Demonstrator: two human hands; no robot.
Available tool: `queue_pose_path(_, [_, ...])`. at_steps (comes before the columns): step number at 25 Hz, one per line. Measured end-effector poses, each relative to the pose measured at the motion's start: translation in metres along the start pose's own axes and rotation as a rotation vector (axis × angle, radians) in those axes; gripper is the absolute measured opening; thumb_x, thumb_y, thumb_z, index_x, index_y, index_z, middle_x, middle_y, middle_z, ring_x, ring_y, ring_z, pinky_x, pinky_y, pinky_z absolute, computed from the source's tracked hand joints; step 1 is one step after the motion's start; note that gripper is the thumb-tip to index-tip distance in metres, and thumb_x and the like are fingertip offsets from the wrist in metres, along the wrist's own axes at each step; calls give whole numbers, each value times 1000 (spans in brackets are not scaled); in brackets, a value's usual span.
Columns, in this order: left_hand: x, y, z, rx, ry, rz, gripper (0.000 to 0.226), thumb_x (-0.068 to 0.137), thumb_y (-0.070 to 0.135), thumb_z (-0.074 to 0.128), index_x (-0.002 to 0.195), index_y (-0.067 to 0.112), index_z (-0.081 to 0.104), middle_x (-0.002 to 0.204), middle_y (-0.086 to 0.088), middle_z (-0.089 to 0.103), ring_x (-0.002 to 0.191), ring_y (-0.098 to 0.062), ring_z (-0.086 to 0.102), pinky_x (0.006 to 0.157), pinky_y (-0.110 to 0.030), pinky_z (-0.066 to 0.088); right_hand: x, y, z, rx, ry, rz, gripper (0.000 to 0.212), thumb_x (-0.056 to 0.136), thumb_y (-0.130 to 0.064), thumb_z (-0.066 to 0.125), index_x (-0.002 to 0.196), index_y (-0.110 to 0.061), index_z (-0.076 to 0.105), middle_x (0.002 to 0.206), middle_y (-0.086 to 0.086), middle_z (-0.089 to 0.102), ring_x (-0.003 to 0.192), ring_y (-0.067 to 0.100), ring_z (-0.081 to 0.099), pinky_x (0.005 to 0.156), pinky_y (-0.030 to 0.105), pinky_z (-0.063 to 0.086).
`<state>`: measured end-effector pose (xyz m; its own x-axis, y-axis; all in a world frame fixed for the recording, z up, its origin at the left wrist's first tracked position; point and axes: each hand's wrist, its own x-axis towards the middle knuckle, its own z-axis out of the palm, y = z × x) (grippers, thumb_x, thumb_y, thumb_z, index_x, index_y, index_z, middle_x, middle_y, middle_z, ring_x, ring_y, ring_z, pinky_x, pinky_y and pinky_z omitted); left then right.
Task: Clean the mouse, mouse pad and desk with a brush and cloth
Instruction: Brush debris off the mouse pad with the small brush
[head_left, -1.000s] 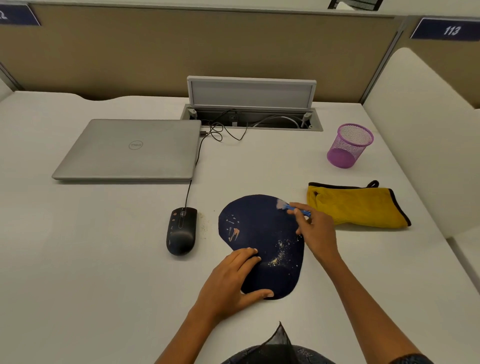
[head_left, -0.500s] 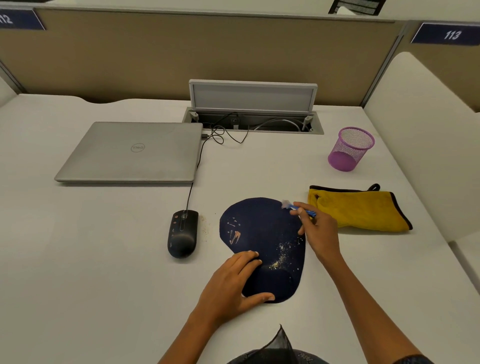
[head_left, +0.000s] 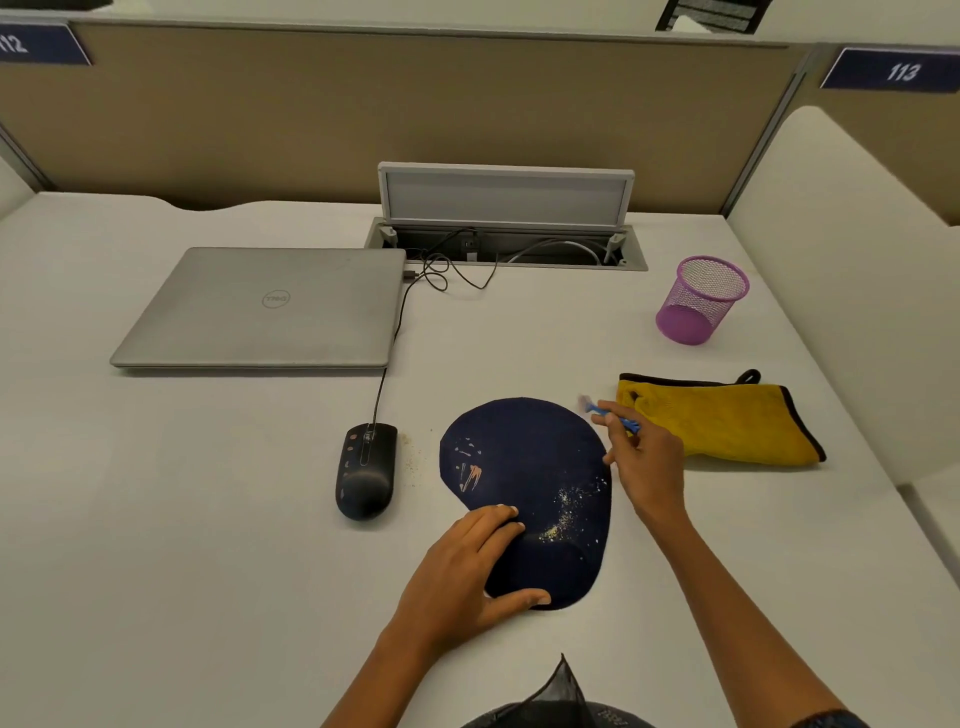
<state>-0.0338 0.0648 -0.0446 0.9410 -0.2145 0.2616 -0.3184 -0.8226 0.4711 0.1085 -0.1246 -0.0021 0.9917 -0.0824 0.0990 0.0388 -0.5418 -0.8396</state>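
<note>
Beside the mouse pad (head_left: 524, 467), the right hand (head_left: 647, 462) pinches a small blue brush (head_left: 610, 411), handle mostly hidden, blurred bristles pointing up-left; the left hand (head_left: 462, 577) presses the pad, fingers spread.

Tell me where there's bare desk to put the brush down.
Bare desk: the wide stretch left of the mouse and below the laptop. Crowded: the right hand works between mouse pad and yellow cloth.
</note>
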Motion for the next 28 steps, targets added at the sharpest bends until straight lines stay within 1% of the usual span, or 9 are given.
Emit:
queue_pose_path(5, [1, 0, -1, 6, -5, 14, 68, 80, 69, 52, 122, 17, 57, 131, 3, 53, 120, -12, 48, 98, -30, 44, -16, -13, 14, 123, -472, -103, 22, 94, -24, 51, 109, -21, 66, 94, 3, 74, 52, 3, 58, 60, 8, 45])
queue_pose_path(6, [1, 0, -1, 7, -2, 16, 68, 80, 69, 52, 122, 17, 57, 131, 3, 53, 120, -12, 48, 98, -29, 44, -14, -10, 16, 97, -457, -95, 22, 93, -24, 51, 109, -21, 66, 93, 5, 74, 51, 2, 58, 61, 7, 46])
queue_pose_path(10, [1, 1, -2, 18, 6, 15, 67, 80, 69, 51, 122, 17, 57, 131, 4, 53, 120, -12, 48, 99, -27, 41, 2, -5, 8, -10, -53, 20, 23, 93, -24, 53, 111, -20, 67, 88, 2, 71, 51, 6, 58, 53, 4, 44])
queue_pose_path(12, [1, 1, -2, 20, 9, 15, 67, 80, 70, 51, 122, 17, 57, 131, 4, 53, 120, -12, 48, 99, -27, 41, 2, -9, 7, 44, -94, -18, 24, 93, -22, 52, 111, -17, 67, 87, 0, 71, 51, 6, 57, 55, 4, 45])
queue_pose_path(15, [0, 0, -2, 15, -4, 12, 67, 80, 69, 51, 122, 18, 57, 131, 4, 53, 121, -12, 48, 99, -28, 42, -9, -12, 9, 50, -309, -62, 21, 93, -22, 51, 105, -17, 68, 89, 0, 73, 50, -1, 57, 60, 6, 46])
queue_pose_path(20, [0, 0, 0, 15, -4, 3, 67, 80, 70, 51, 124, 19, 56, 132, 4, 53, 121, -13, 49, 99, -30, 43, 5, -1, -9, -17, -34, 36, 23, 94, -24, 50, 108, -17, 67, 99, 6, 72, 54, 5, 58, 53, 11, 46])
queue_pose_path(22, [0, -1, 1, 14, -5, 1, 67, 80, 70, 51, 124, 19, 56, 131, 4, 53, 120, -13, 49, 98, -32, 45, 2, -3, -11, 25, -52, 30, 24, 94, -23, 49, 108, -14, 67, 97, 6, 71, 54, 7, 59, 54, 10, 48])
queue_pose_path(25, [0, -1, 1, 14, -7, 2, 67, 79, 70, 51, 123, 19, 56, 131, 4, 53, 120, -14, 50, 96, -33, 46, -12, -11, -2, 59, -243, -19, 20, 94, -20, 49, 102, -14, 67, 85, -2, 70, 49, 5, 59, 56, 9, 48])
queue_pose_path(28, [0, 0, 1, 13, -5, 0, 67, 79, 70, 52, 123, 19, 56, 131, 4, 53, 119, -14, 50, 96, -33, 47, -5, -6, -1, -103, -121, 28, 22, 94, -26, 49, 103, -17, 67, 87, 2, 72, 58, 12, 63, 63, 26, 54])
